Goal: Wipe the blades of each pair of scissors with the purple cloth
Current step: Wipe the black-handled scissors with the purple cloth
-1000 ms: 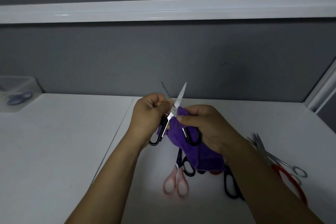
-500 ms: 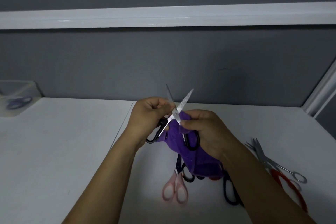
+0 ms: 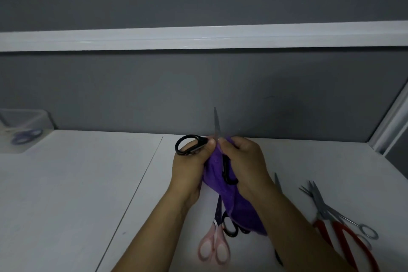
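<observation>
You are at the wiping step on the black-handled scissors [image 3: 199,140], held above the white table [image 3: 88,183]. Your left hand [image 3: 187,170] grips one handle loop, fingers curled. Your right hand [image 3: 247,161] pinches the purple cloth [image 3: 240,210] round the base of the blade [image 3: 217,125], which points up. Next, draw the cloth toward the tip, keeping the pinch off the cutting edge. The pink-handled scissors [image 3: 215,247] and red-handled scissors [image 3: 344,238] lie on the table, probably awaiting their turn.

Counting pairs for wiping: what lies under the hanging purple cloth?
Black handle loops poke out beneath the purple cloth, beside the pink-handled scissors; that black pair's blades are covered.
</observation>
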